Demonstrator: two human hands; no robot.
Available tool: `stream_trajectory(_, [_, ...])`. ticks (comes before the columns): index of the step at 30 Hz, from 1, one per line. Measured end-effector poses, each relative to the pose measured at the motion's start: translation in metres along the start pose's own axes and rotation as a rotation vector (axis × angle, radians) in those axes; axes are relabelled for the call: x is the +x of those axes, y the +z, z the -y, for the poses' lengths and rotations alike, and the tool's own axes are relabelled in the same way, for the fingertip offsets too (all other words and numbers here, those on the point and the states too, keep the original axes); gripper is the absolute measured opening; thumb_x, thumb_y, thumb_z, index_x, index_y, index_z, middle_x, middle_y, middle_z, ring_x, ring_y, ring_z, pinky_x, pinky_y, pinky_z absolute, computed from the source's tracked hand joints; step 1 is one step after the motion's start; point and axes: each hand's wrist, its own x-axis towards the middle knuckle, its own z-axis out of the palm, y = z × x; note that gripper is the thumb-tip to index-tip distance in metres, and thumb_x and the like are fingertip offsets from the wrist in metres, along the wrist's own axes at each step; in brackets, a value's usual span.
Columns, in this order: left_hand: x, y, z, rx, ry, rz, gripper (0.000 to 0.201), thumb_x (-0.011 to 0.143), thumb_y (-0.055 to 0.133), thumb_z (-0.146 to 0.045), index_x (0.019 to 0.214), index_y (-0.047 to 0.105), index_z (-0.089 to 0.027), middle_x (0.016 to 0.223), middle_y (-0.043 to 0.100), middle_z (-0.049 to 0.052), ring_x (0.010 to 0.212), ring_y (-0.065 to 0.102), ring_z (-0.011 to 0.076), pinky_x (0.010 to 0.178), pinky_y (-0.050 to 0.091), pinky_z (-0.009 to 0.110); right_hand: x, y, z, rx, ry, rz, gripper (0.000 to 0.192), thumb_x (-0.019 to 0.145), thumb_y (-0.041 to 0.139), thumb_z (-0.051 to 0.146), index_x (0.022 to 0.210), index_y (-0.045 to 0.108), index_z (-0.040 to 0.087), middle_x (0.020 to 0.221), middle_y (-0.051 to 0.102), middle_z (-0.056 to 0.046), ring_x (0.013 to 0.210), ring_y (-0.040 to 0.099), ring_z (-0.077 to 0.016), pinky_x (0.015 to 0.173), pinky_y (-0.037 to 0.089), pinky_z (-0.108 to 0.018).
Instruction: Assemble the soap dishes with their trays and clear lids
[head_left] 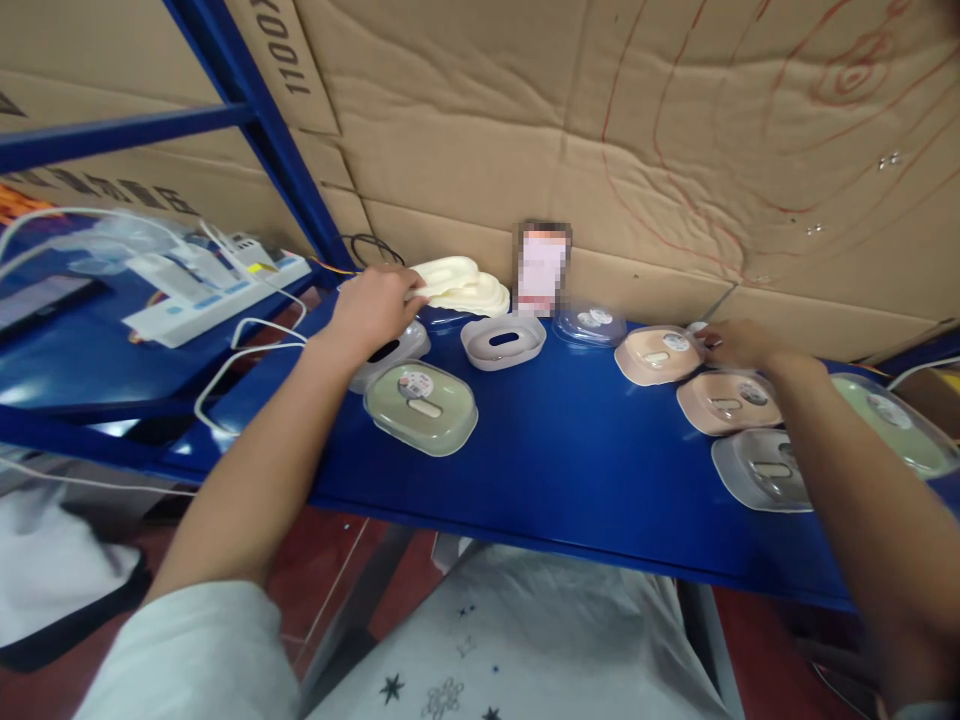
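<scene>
- Left of the frame: white plastic power strip (217,300) with plugs and cables
- Upper left of centre: left hand (375,308), fingertips at the left end of a stack of smooth, cream-coloured, looped pieces (471,288); whether they are clamped on it cannot be told
- Below that hand: pale green oval plastic box (450,425), labelled, on the glossy blue tabletop (555,470)
- Centre: whitish oval plastic piece (480,348) with a slot
- Right of centre: clear oval plastic lid (577,328), then peach oval plastic box (634,355)
- Right: right hand (739,343), fingers bent beside that box; their grip cannot be told
- Lower right: second peach box (694,405) and translucent grey oval box (739,475), the latter partly behind the right forearm (862,470)
- Far right: second pale green box (919,435)
</scene>
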Motion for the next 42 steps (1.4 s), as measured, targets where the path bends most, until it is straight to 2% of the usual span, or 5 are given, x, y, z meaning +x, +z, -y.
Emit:
stream_trajectory(8, [-0.094,-0.007,-0.095,-0.094,0.541,-0.178,0.018,0.108,0.058,-0.025,0.117,0.072,-0.018,0.113,0.072,0.009,0.108,0.07,0.0267,0.096,0.059,0.041,-0.054,-0.025,0.015,0.002,-0.025,-0.35,0.045,0.112,0.055,0.035,0.146,0.068,0.009,0.127,0.075,-0.028,0.107,0.07,-0.028,0.084,0.036,-0.042])
stream_trajectory(13, [-0.157,0.041,-0.138,-0.033,0.854,-0.1,0.026,0.101,0.05,-0.002,0.116,0.069,-0.011,0.108,0.072,0.011,0.103,0.072,0.0266,0.089,0.064,0.04,-0.148,0.004,0.073,-0.025,-0.544,-0.62,0.036,0.109,0.053,0.019,0.141,0.069,0.014,0.127,0.078,-0.016,0.108,0.071,-0.0274,0.097,0.045,-0.043])
stream_trajectory(20, [-0.177,0.058,-0.128,-0.235,0.56,-0.261,0.047,0.107,0.062,-0.025,0.152,0.052,-0.016,0.148,0.058,0.023,0.135,0.063,0.0386,0.104,0.063,0.054,-0.225,0.058,0.147,0.138,-0.917,-0.49,0.044,0.11,0.048,0.012,0.151,0.061,0.015,0.14,0.074,-0.011,0.127,0.067,-0.0247,0.105,0.048,-0.044])
stream_trajectory(32, [-0.174,0.075,-0.122,-0.406,0.562,-0.157,0.032,0.108,0.063,-0.032,0.137,0.064,-0.019,0.156,0.057,0.019,0.138,0.064,0.0333,0.113,0.06,0.053,-0.223,0.096,0.108,0.362,-0.768,-0.358,0.049,0.11,0.056,0.026,0.158,0.054,0.027,0.163,0.057,-0.01,0.153,0.052,-0.0275,0.123,0.05,-0.053])
stream_trajectory(42, [-0.111,-0.007,-0.064,-0.051,0.352,-0.34,0.03,0.109,0.055,-0.028,0.13,0.072,-0.015,0.129,0.076,0.016,0.121,0.073,0.0336,0.105,0.059,0.05,-0.23,0.097,0.11,0.385,-0.689,-0.431,0.055,0.11,0.057,0.033,0.164,0.045,0.031,0.168,0.048,-0.013,0.156,0.045,-0.0337,0.121,0.046,-0.06])
